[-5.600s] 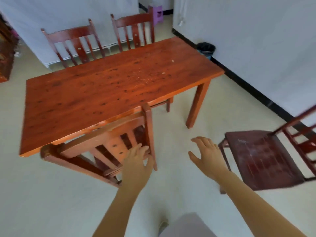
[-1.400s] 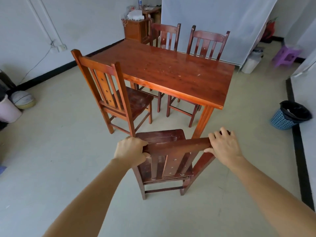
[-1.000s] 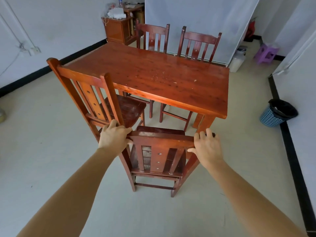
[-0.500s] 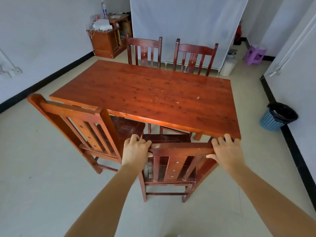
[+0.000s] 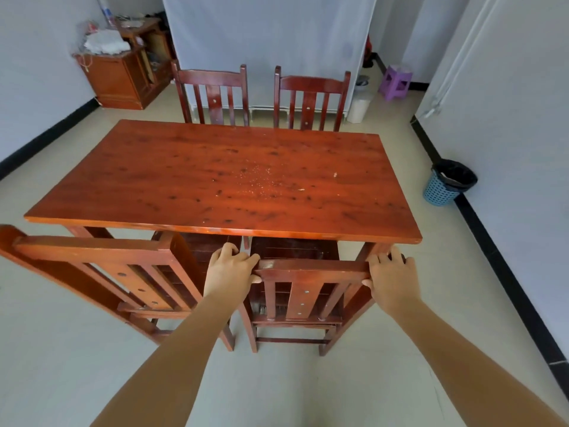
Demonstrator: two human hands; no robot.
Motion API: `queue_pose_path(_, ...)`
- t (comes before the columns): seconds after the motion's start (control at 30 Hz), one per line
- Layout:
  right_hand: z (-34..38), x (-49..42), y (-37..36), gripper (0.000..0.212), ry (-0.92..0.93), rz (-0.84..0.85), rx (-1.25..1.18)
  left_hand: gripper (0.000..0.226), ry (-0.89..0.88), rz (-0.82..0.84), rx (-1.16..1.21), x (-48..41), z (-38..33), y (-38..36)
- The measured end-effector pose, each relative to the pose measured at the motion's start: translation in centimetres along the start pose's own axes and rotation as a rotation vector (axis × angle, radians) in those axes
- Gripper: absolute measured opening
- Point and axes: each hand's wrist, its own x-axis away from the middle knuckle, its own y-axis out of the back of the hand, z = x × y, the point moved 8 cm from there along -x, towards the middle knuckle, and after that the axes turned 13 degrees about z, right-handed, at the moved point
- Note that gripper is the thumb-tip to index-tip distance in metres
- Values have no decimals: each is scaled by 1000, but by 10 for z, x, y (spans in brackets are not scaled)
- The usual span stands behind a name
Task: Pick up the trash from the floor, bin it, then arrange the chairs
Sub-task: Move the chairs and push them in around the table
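A dark wooden chair (image 5: 303, 298) stands at the near side of the long red-brown table (image 5: 228, 177), its seat partly under the tabletop. My left hand (image 5: 229, 272) grips the left end of its top rail and my right hand (image 5: 392, 282) grips the right end. A second, lighter chair (image 5: 129, 272) stands just to its left, also tucked at the near side. Two more chairs (image 5: 214, 94) (image 5: 312, 98) stand at the far side of the table. A blue bin (image 5: 448, 181) with a black liner stands by the right wall.
A wooden cabinet (image 5: 123, 75) with clutter on top stands at the back left. A purple stool (image 5: 397, 81) and a white container (image 5: 360, 107) stand at the back right. Crumbs lie on the tabletop. Walls with black skirting run along both sides.
With both hands on its top rail, the chair has moved forward and rightward until its seat sits under the table beside the lighter chair. My view has swung square to the table.
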Motion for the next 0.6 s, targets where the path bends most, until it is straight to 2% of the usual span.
queue_pose_path(0.17,5,-9,2,41,-50,27,31,36,-62,-19,1,-19,9,3)
queue_pose_path(0.3,4,-17,3,41,-45,39,62,33,-28,-4,97,-30,11,4)
queue_pose_path(0.6,0,-17,-1,38,5,36,56,37,53,59,115,-26,7,3)
